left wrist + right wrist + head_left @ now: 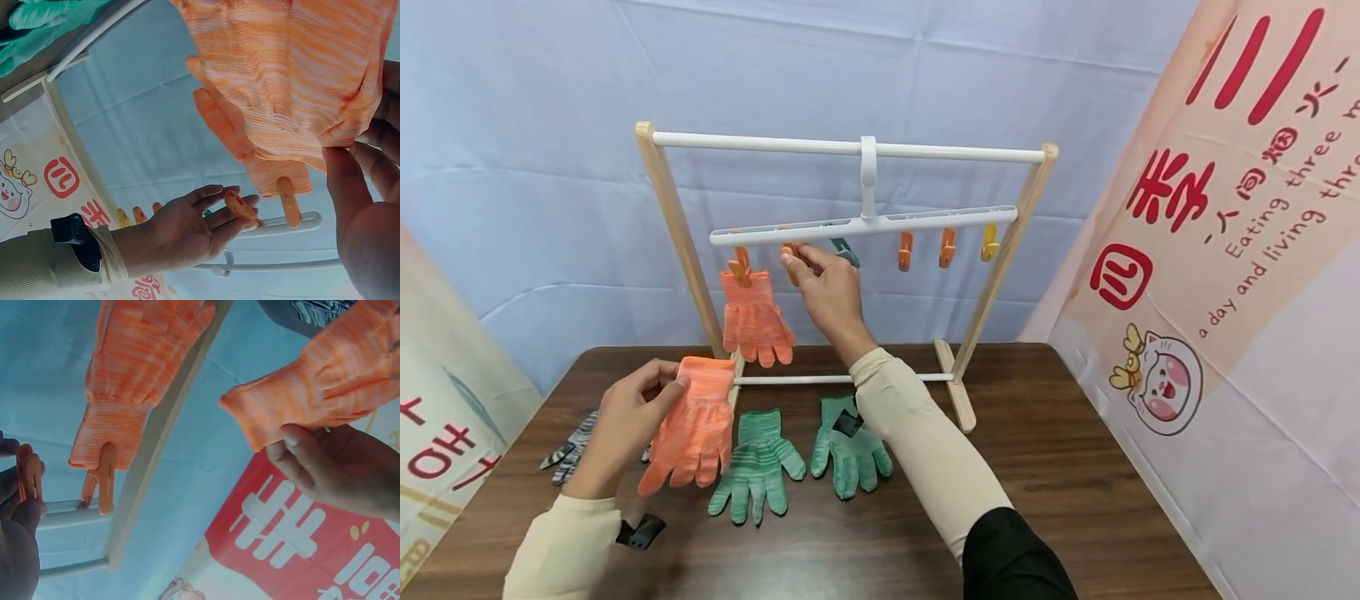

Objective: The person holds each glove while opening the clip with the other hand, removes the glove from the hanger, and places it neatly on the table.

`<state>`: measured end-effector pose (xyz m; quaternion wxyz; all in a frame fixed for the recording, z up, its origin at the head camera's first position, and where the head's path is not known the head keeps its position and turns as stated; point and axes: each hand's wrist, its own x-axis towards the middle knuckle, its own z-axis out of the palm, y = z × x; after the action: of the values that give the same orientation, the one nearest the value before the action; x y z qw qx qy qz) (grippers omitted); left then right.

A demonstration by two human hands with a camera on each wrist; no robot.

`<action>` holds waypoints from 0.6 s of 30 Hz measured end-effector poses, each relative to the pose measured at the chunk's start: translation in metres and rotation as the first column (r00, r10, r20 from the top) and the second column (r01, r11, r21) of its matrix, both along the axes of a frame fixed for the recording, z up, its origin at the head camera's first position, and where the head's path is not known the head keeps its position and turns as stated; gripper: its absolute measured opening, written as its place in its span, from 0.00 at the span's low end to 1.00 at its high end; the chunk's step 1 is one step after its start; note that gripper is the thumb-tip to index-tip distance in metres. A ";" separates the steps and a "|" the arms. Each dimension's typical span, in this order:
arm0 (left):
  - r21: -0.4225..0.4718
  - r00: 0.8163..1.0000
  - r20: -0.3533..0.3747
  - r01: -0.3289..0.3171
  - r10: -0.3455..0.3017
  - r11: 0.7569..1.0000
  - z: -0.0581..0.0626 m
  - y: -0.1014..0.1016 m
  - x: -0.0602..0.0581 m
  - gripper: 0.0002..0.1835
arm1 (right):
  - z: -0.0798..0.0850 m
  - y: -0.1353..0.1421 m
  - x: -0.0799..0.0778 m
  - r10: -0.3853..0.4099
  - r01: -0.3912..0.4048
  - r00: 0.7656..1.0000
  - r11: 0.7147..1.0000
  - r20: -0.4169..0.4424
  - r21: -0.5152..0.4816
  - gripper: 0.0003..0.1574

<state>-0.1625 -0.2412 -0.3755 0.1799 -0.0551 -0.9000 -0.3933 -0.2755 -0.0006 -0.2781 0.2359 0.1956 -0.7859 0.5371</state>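
Note:
An orange knitted glove (pixel 692 425) is pinched near its cuff by my left hand (pixel 636 417), fingers of the glove hanging down. My right hand (pixel 831 292) is raised to the white hanger bar (pixel 820 232) and grips an orange clothespin (pixel 242 208) between thumb and fingers. Left of it, a second orange glove (pixel 756 317) hangs by its cuff from another orange clothespin (pixel 107 478). A dark green clothespin (pixel 846 252) hangs just behind my right hand. In the right wrist view the held glove's cuff (pixel 262 412) stands apart from the gripped clothespin.
The hanger hooks over a wooden rack (pixel 760 143) with white rods. Orange clothespins (pixel 906 252) and a yellow clothespin (pixel 990 243) hang at its right. Two green gloves (pixel 758 467) lie on the brown table (pixel 1045 500); a grey-black striped glove (pixel 576 450) lies at the left.

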 end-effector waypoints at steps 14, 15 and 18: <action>-0.022 0.992 0.117 -0.038 0.041 0.999 -0.017 -0.017 0.026 0.17 | -0.001 -0.001 0.000 0.025 -0.025 1.000 0.999 0.006 -0.034 0.21; -0.026 0.993 0.114 -0.038 0.040 0.999 -0.018 -0.018 0.027 0.16 | -0.001 -0.001 0.000 0.026 -0.026 1.000 0.999 0.006 -0.035 0.21; -0.026 0.992 0.122 -0.037 0.040 0.999 -0.019 -0.019 0.030 0.17 | -0.001 -0.001 0.000 0.023 -0.023 1.000 0.999 0.002 -0.039 0.21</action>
<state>-0.1330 -0.2606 -0.3944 0.1313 -0.0155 -0.9148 -0.3817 -0.2756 -0.0020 -0.2788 0.2327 0.1994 -0.7732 0.5552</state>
